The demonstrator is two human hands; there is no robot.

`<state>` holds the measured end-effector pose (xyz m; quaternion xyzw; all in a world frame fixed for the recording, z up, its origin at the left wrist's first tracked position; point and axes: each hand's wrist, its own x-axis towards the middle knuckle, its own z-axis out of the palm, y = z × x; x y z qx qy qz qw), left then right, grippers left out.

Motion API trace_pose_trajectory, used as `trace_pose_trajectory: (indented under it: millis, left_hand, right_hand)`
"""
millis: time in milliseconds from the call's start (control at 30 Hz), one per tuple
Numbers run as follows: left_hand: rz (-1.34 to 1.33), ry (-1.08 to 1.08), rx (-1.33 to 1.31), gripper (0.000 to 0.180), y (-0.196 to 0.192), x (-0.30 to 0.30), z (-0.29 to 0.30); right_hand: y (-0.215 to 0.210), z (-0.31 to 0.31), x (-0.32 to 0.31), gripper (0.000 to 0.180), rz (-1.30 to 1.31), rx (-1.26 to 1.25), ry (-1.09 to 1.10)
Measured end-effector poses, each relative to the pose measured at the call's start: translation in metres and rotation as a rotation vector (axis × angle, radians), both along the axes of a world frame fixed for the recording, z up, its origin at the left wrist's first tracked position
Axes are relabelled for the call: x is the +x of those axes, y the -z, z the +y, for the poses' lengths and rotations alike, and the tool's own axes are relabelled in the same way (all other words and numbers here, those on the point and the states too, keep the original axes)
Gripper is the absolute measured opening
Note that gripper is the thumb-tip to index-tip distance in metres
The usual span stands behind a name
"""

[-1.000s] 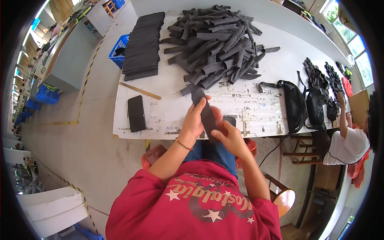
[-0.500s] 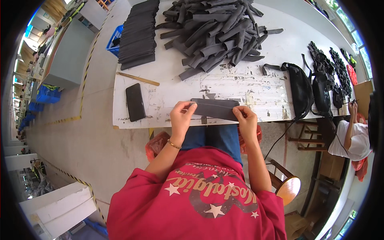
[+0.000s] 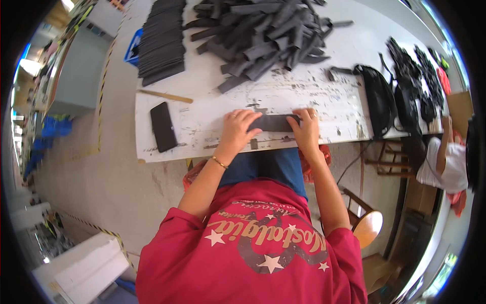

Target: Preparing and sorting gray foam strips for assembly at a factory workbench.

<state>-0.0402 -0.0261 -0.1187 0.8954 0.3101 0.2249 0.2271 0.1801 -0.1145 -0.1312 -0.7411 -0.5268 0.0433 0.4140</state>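
A dark grey fabric strip (image 3: 277, 123) lies across the worn white table (image 3: 202, 109) near its front edge, looking narrower than a flat piece. My left hand (image 3: 238, 129) grips its left end, thumb below and fingers bent over the top. At the other end my right hand (image 3: 306, 129) has hold of it the same way, thumb pressing on the cloth. Beyond my hands spreads a loose heap of similar grey strips (image 3: 271, 33). To its left, more strips lie in a neat overlapping row (image 3: 163, 43).
A black phone (image 3: 164, 126) and a thin wooden stick (image 3: 166, 96) lie left of my hands. Black bags (image 3: 377, 99) and dark bundled pieces (image 3: 405, 63) occupy the right side. Another person's white-clothed body (image 3: 445, 164) is at the far right, near a wooden stool (image 3: 367, 228).
Both hands have moved slightly away from me onto the table with the strip. The strip now appears narrower, and the fingers reach over its far edge instead of pinching its corners.
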Motion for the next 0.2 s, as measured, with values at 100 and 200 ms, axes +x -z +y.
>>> trace_pose_trajectory:
  millis: [100,200]
  left_hand:
    - [0.063,-0.032,0.041,0.055,-0.004,0.004,0.007]
    - [-0.018,-0.073,0.157,0.067,-0.009,0.005,0.003]
  right_hand:
    - [-0.017,-0.009,0.008,0.023,0.205,-0.003,0.052]
    - [-0.016,-0.057,0.059,0.026,0.695,-0.516,-0.067]
